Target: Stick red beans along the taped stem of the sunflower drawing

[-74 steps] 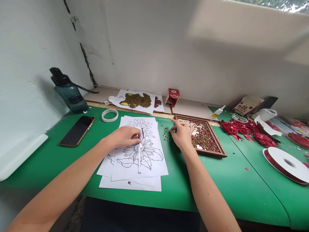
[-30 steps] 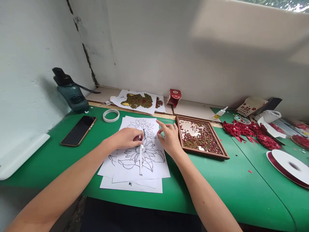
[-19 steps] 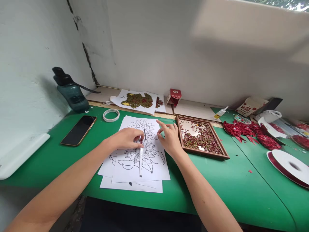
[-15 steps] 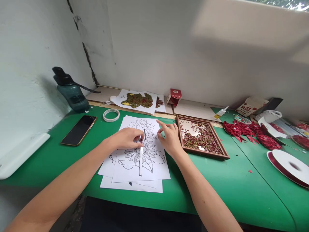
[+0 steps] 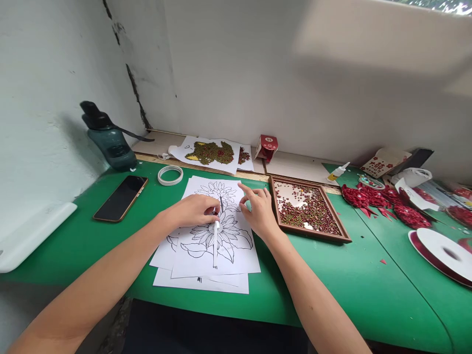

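My left hand [image 5: 201,209] is over a sheet of paper [image 5: 239,265] printed with line-drawn sunflowers. Its thumb and fingers are pinched together, with a small dark reddish spot between them that I cannot identify. Just below the thumb is the upper end of a narrow white strip [image 5: 215,246], which runs down the lower flower's stem. My right hand [image 5: 256,206] rests at the paper's right edge, index finger stretched out and fingers apart, holding nothing. Beside it lies a brown-framed tray [image 5: 334,216] scattered with red and green beans [image 5: 298,216].
Left of the paper are a tape roll [image 5: 170,175], a phone [image 5: 121,198] and a dark bottle [image 5: 110,142]. Behind lies a bean picture [image 5: 210,153] near a red box [image 5: 267,147]. To the right are a glue bottle [image 5: 337,172], red ornaments [image 5: 372,196] and a ribbon spool [image 5: 438,250].
My left hand's pinch has shifted very slightly, with its thumb a little higher at the strip's upper end. My right hand has stayed almost in place.
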Motion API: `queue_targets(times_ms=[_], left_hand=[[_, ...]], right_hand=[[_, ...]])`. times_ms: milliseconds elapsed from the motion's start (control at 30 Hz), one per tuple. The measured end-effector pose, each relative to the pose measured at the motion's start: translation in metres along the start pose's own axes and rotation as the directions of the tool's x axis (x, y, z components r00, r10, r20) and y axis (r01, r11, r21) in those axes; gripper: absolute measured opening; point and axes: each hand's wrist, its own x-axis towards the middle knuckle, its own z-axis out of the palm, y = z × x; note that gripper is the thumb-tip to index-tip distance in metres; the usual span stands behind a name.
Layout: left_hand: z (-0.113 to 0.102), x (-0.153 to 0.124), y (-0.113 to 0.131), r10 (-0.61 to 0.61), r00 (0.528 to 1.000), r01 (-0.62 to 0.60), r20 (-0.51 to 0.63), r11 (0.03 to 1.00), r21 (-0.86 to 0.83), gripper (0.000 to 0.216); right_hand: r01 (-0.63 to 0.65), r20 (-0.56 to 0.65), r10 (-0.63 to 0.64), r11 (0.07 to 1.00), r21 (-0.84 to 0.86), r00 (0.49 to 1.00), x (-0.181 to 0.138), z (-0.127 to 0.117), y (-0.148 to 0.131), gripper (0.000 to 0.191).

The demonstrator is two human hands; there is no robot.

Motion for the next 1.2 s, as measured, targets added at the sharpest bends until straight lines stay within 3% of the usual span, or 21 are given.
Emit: queue_targets(times_ms=[267,433,600,733,900,1200], left_hand=[[0.000,0.000,-0.001,-0.005,1.000,0.005,-0.005,1.000,0.009,0.025],[0.000,0.001,0.001,-0.011,0.997,0.015,-0.078,0.998,0.054,0.024],[0.001,0.001,0.001,0.070,0.983,-0.056,-0.169,0.995,0.086,0.030],[0.008,0.001,-0.005,0.026,0.990,-0.014,-0.135,0.996,0.094,0.061],[0.017,0.002,-0.015,-0.097,0.990,0.104,-0.098,0.992,0.067,0.076],[0.015,0.003,-0.013,-0.044,0.994,0.052,-0.098,0.995,0.084,0.065]], right_hand=[[-0.007,0.011,0.007,1.000,0.014,1.000,0.000,0.000,0.001,0.060],[-0.005,0.004,0.005,1.000,0.026,1.000,0.000,-0.001,0.001,0.060],[0.006,-0.006,-0.006,1.000,0.018,1.000,0.000,-0.001,0.000,0.062],[0.004,0.000,-0.004,1.000,0.016,1.000,0.000,0.000,0.001,0.062],[0.014,-0.004,-0.014,1.000,-0.003,1.000,0.000,0.000,0.001,0.063],[0.010,0.002,-0.010,1.000,0.026,1.000,-0.001,-0.002,-0.001,0.063]])
